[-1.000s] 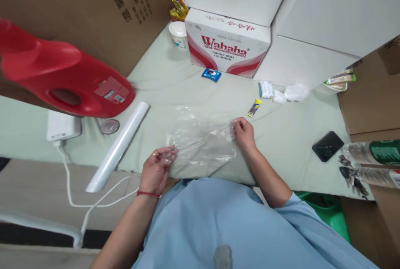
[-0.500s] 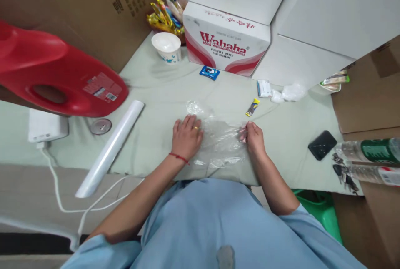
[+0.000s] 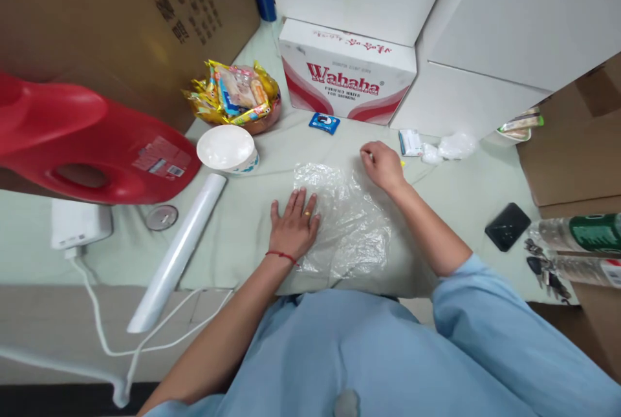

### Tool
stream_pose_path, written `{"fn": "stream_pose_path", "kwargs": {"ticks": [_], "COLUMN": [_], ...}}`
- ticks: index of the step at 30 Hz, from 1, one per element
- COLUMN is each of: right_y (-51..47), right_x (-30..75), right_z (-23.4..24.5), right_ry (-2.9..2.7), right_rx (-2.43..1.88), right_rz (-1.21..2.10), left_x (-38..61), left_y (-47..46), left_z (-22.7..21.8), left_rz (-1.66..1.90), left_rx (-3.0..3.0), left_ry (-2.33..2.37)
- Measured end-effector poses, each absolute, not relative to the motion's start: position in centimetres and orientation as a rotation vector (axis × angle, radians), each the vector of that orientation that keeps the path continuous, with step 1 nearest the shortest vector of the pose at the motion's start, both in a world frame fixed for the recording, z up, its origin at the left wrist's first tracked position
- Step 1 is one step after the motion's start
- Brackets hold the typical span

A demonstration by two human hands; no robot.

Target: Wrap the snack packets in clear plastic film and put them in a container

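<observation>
1. Left hand (image 3: 294, 226) lies palm down with its fingers spread wide, pressing on the near left part of the clear plastic bag (image 3: 354, 229).
2. Right hand (image 3: 383, 165) sits at the bag's far right corner with its fingers curled. I cannot tell whether they pinch the film or anything else.
3. One plastic bag lies crumpled but spread out on the pale green cloth (image 3: 451, 210), straight in front of the person, between the two hands.
4. To the left there is one white roll (image 3: 177, 252), one red jug (image 3: 97, 139) on its side, one paper cup (image 3: 227, 149), one round lid (image 3: 162, 217) and one white charger (image 3: 80, 223).
5. Behind the cup stands one bowl of snacks (image 3: 235, 97). One printed box (image 3: 347, 74) stands at the back, with one blue packet (image 3: 324, 123) just in front of it.
6. On the right lie one black phone (image 3: 508, 226), one bunch of keys (image 3: 543, 271) and two bottles (image 3: 582, 233).
7. Half a second ago the right hand pinched the bag's near right edge. It has since moved up to the far corner, where it covers most of the yellow sachet (image 3: 402, 162).
8. Left hand has stayed flat on the same side, and the bag now lies wider and flatter.
</observation>
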State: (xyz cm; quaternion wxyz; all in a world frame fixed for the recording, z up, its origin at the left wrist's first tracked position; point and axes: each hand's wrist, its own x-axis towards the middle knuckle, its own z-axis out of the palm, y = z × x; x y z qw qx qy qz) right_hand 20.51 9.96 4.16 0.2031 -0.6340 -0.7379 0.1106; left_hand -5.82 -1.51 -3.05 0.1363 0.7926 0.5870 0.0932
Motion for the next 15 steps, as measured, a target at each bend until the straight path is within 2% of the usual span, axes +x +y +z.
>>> {"fn": "stream_pose_path", "kwargs": {"ticks": [7,12,15], "right_y": [22.1,23.0,20.5], "right_x": [12.6,13.2,16.3], "right_z": [2.0,0.9,1.9], "right_ry": [-2.287,-2.222,-2.053], "right_rx": [-1.937,-2.064,-2.091], "right_rz": [0.370,0.369,0.339], "left_x": [-5.8,-5.9,-5.9], "left_y": [-1.5,-1.4,-1.4], "left_z": [-2.7,-2.6,-2.8], "left_rz": [0.194,0.190,0.215], "left_rx": [2.300,2.306,2.309], "left_ry": [1.715,1.711,1.703]}}
